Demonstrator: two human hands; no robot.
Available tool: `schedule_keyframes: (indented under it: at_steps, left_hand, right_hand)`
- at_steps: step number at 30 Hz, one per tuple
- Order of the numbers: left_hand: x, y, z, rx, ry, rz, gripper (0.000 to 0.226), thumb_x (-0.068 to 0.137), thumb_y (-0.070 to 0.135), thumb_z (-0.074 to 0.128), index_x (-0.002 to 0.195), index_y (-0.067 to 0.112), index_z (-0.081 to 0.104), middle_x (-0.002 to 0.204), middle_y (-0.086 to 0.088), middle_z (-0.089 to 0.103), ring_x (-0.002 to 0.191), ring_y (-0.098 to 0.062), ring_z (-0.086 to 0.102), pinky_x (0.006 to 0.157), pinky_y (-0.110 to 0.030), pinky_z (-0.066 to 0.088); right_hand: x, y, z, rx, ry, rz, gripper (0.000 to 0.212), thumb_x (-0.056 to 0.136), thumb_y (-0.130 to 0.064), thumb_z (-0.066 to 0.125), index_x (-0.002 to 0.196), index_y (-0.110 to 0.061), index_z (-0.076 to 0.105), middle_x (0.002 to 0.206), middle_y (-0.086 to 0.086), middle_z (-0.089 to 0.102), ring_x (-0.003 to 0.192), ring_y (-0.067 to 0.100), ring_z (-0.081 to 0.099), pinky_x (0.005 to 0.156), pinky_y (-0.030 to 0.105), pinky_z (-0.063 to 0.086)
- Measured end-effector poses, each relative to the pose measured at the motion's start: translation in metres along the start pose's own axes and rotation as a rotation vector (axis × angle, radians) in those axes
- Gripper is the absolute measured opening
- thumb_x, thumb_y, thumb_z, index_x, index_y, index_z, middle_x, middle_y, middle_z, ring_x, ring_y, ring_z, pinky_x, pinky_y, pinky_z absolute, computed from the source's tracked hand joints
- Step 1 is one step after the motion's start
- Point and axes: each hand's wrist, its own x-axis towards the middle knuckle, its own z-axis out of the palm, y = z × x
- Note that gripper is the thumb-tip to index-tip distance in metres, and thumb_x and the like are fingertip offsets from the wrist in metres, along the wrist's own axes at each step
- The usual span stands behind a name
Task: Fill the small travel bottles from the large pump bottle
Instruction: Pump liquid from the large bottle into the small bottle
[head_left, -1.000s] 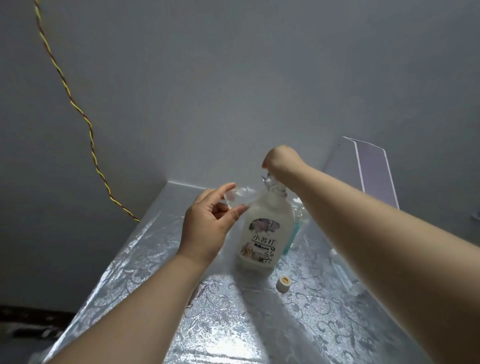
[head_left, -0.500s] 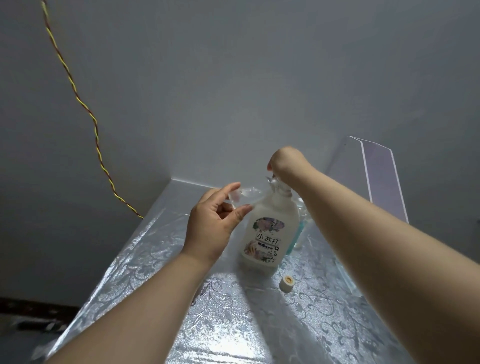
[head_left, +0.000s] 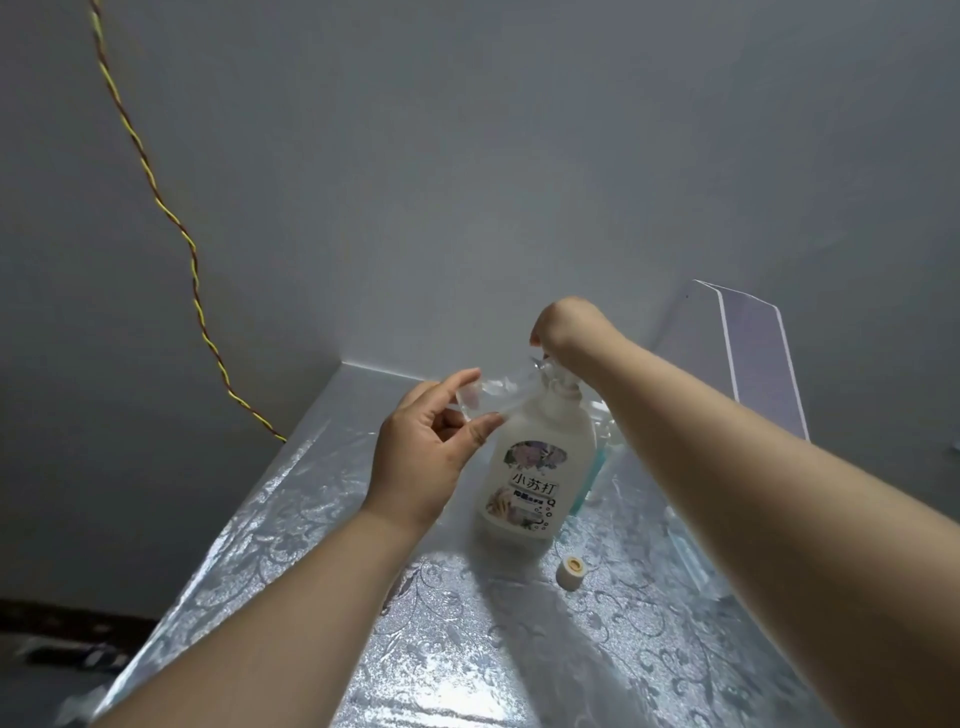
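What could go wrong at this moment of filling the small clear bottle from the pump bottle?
1. The left hand holds the small clear bottle only by fingertips at the pump spout; it may slip, and liquid may miss its mouth.
2. The right hand presses on top of the pump bottle, which could tip.
3. The loose cap might roll away.

A single head-worn wide-angle view looks forward and down from close above the surface, which fills the lower frame; both forearms enter from the bottom edge, and the wall fills the upper half.
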Motion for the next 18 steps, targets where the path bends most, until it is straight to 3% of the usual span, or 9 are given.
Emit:
schedule_keyframes:
  at_steps: [12, 18]
  left_hand:
    - [-0.001, 0.004, 0.001, -0.036, 0.003, -0.02, 0.055, 0.068, 0.042, 0.071, 0.12, 0.025, 0.064, 0.075, 0.011, 0.045, 0.062, 0.004, 0.046, 0.067, -0.008, 0.04]
    - [-0.001, 0.003, 0.002, -0.024, 0.003, -0.018, 0.056, 0.067, 0.043, 0.071, 0.119, 0.024, 0.064, 0.075, 0.011, 0.045, 0.061, 0.003, 0.047, 0.066, -0.007, 0.041]
  right_hand:
    - [-0.009, 0.001, -0.012, 0.036, 0.009, -0.056, 0.034, 0.093, -0.006, 0.043, 0.121, 0.004, 0.059, 0.124, 0.021, 0.06, 0.117, 0.034, 0.057, 0.099, 0.039, 0.048]
    - [-0.004, -0.006, -0.009, -0.105, -0.113, -0.014, 0.031, 0.096, -0.017, 0.052, 0.122, -0.003, 0.063, 0.129, 0.012, 0.06, 0.119, 0.026, 0.057, 0.097, 0.029, 0.044]
